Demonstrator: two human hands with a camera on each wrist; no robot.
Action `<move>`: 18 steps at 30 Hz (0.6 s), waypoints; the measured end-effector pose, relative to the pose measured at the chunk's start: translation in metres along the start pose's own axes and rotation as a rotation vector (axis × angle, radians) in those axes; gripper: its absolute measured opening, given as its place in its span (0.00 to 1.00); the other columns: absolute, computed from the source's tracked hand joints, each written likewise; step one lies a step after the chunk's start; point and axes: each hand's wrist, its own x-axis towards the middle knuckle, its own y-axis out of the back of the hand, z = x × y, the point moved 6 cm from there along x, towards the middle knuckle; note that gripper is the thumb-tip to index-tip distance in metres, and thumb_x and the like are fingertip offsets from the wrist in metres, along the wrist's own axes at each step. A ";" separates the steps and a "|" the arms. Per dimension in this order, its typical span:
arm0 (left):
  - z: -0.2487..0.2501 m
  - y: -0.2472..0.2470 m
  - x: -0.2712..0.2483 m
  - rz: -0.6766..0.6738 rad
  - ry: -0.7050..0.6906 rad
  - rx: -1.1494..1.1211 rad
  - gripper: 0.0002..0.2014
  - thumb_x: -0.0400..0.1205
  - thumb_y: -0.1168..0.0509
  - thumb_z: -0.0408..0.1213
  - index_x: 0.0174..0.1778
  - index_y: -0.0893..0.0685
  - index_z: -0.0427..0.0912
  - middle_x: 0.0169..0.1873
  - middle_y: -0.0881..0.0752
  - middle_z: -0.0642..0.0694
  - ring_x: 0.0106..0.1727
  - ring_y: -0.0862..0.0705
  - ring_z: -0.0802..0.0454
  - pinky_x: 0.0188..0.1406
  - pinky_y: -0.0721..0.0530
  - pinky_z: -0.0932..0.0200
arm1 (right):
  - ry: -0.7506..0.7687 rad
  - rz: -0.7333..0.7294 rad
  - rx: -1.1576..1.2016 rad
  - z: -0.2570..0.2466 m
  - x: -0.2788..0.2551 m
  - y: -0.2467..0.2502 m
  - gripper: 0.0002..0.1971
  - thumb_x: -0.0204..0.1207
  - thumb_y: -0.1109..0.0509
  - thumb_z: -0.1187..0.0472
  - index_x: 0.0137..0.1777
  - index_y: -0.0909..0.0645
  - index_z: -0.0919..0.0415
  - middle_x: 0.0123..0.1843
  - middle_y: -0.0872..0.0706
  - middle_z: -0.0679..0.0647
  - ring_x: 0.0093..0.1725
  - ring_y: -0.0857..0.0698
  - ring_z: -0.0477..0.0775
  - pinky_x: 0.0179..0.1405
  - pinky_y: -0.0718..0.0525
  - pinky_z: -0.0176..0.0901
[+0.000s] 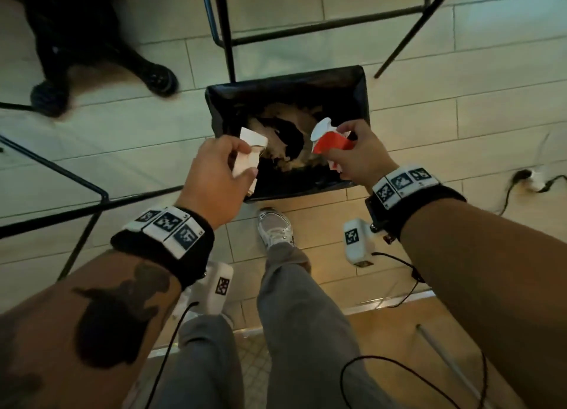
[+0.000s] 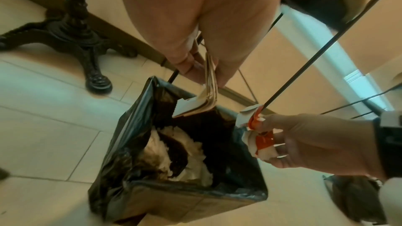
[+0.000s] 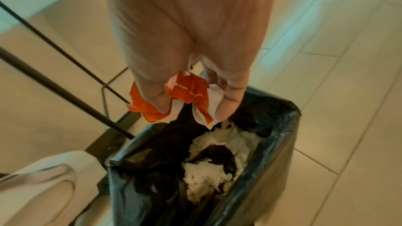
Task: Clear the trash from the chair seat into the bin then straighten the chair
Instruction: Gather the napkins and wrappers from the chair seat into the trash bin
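A square bin [image 1: 362, 83] lined with a black bag [image 2: 139, 114] stands on the tiled floor, with crumpled white paper [image 3: 206, 178] inside. My left hand [image 1: 221, 166] pinches a folded white paper piece [image 1: 250, 152] over the bin's left rim; the same paper [image 2: 195, 106] hangs from the fingers in the left wrist view. My right hand [image 1: 356, 154] grips a crumpled red-and-white wrapper [image 1: 329, 140] above the bin's right side. In the right wrist view the wrapper [image 3: 191, 94] sits between thumb and fingers, just above the opening. No chair seat is in view.
Thin black metal legs [image 1: 225, 34] rise behind the bin, and another black frame [image 1: 61, 169] crosses at the left. A dark cast-iron table base [image 2: 71, 28] stands further left. A white power strip with cable [image 1: 534, 178] lies at the right. My shoe [image 1: 276, 227] is just before the bin.
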 end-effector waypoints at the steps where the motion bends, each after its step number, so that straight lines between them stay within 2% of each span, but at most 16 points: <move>1: -0.006 -0.010 0.007 -0.018 0.018 0.031 0.13 0.80 0.25 0.40 0.57 0.18 0.57 0.60 0.19 0.47 0.57 0.14 0.49 0.63 0.13 0.49 | -0.033 0.002 0.012 0.009 0.007 -0.003 0.32 0.65 0.15 0.45 0.66 0.25 0.47 0.55 0.12 0.55 0.45 0.10 0.58 0.38 0.11 0.48; 3: -0.012 -0.026 0.017 -0.048 0.042 0.062 0.11 0.81 0.26 0.40 0.57 0.16 0.55 0.59 0.19 0.45 0.57 0.14 0.46 0.62 0.14 0.52 | -0.086 0.015 0.029 0.021 0.019 -0.009 0.32 0.68 0.15 0.46 0.69 0.25 0.48 0.53 0.13 0.51 0.45 0.10 0.55 0.42 0.07 0.52; 4: -0.016 -0.033 0.020 -0.062 0.056 0.066 0.12 0.81 0.26 0.42 0.59 0.15 0.54 0.61 0.19 0.44 0.58 0.14 0.45 0.63 0.14 0.51 | -0.107 0.018 0.041 0.025 0.023 -0.012 0.33 0.69 0.16 0.47 0.72 0.25 0.48 0.53 0.14 0.48 0.47 0.10 0.54 0.46 0.06 0.54; 6: -0.019 -0.046 0.026 -0.120 0.078 0.061 0.24 0.80 0.24 0.47 0.73 0.18 0.50 0.70 0.22 0.41 0.70 0.17 0.42 0.73 0.18 0.46 | -0.144 -0.005 0.084 0.027 0.029 -0.017 0.38 0.71 0.18 0.44 0.80 0.29 0.45 0.60 0.15 0.48 0.56 0.11 0.55 0.57 0.07 0.61; 7: -0.019 -0.051 0.026 -0.174 0.089 0.049 0.34 0.79 0.23 0.50 0.81 0.25 0.50 0.79 0.27 0.40 0.78 0.23 0.43 0.79 0.24 0.46 | -0.164 -0.028 0.097 0.028 0.030 -0.020 0.42 0.70 0.19 0.42 0.84 0.33 0.42 0.67 0.16 0.49 0.62 0.12 0.57 0.63 0.10 0.63; 8: -0.019 -0.056 0.026 -0.232 0.094 0.034 0.42 0.78 0.23 0.53 0.87 0.34 0.53 0.86 0.37 0.41 0.85 0.31 0.44 0.85 0.32 0.48 | -0.184 -0.050 0.095 0.028 0.030 -0.023 0.46 0.70 0.20 0.40 0.87 0.39 0.39 0.74 0.19 0.51 0.68 0.15 0.59 0.67 0.13 0.65; 9: -0.017 -0.059 0.024 -0.287 0.102 0.033 0.49 0.77 0.23 0.55 0.90 0.43 0.56 0.91 0.48 0.43 0.89 0.39 0.45 0.86 0.38 0.51 | -0.196 -0.066 0.081 0.028 0.030 -0.025 0.49 0.71 0.21 0.39 0.89 0.43 0.36 0.80 0.22 0.51 0.71 0.17 0.60 0.68 0.14 0.66; 10: -0.015 -0.061 0.021 -0.327 0.101 0.050 0.52 0.77 0.22 0.55 0.91 0.49 0.59 0.92 0.56 0.45 0.91 0.44 0.45 0.85 0.42 0.54 | -0.203 -0.078 0.061 0.028 0.028 -0.026 0.50 0.71 0.21 0.39 0.89 0.47 0.33 0.83 0.25 0.51 0.73 0.17 0.61 0.68 0.14 0.66; 12: -0.015 -0.059 0.015 -0.363 0.087 0.070 0.56 0.76 0.22 0.55 0.90 0.56 0.61 0.91 0.64 0.46 0.91 0.47 0.45 0.83 0.42 0.57 | -0.209 -0.100 0.036 0.026 0.024 -0.027 0.51 0.70 0.22 0.41 0.89 0.49 0.31 0.85 0.26 0.50 0.73 0.17 0.61 0.70 0.14 0.66; 14: -0.016 -0.051 0.009 -0.357 0.092 0.050 0.56 0.76 0.22 0.55 0.90 0.57 0.62 0.91 0.66 0.47 0.91 0.48 0.45 0.85 0.41 0.54 | -0.205 -0.109 0.004 0.024 0.018 -0.027 0.50 0.73 0.22 0.44 0.90 0.49 0.33 0.84 0.25 0.50 0.74 0.18 0.61 0.73 0.16 0.65; 16: -0.019 -0.040 0.001 -0.341 0.099 0.023 0.56 0.76 0.22 0.55 0.90 0.56 0.61 0.91 0.64 0.47 0.91 0.47 0.45 0.88 0.40 0.49 | -0.207 -0.115 -0.031 0.022 0.012 -0.028 0.48 0.74 0.22 0.46 0.90 0.46 0.36 0.81 0.22 0.52 0.72 0.16 0.61 0.71 0.15 0.63; 17: -0.019 -0.033 -0.005 -0.330 0.095 0.011 0.55 0.76 0.22 0.55 0.90 0.54 0.59 0.92 0.60 0.46 0.91 0.46 0.46 0.88 0.40 0.50 | -0.209 -0.127 -0.036 0.019 0.007 -0.031 0.45 0.75 0.22 0.47 0.89 0.41 0.39 0.77 0.18 0.54 0.68 0.13 0.60 0.67 0.12 0.60; 18: -0.019 -0.022 -0.013 -0.313 0.092 -0.006 0.52 0.77 0.23 0.54 0.91 0.49 0.58 0.92 0.53 0.45 0.90 0.42 0.47 0.87 0.39 0.53 | -0.197 -0.147 -0.038 0.011 -0.001 -0.036 0.39 0.76 0.23 0.49 0.86 0.34 0.44 0.69 0.13 0.57 0.60 0.11 0.58 0.59 0.10 0.56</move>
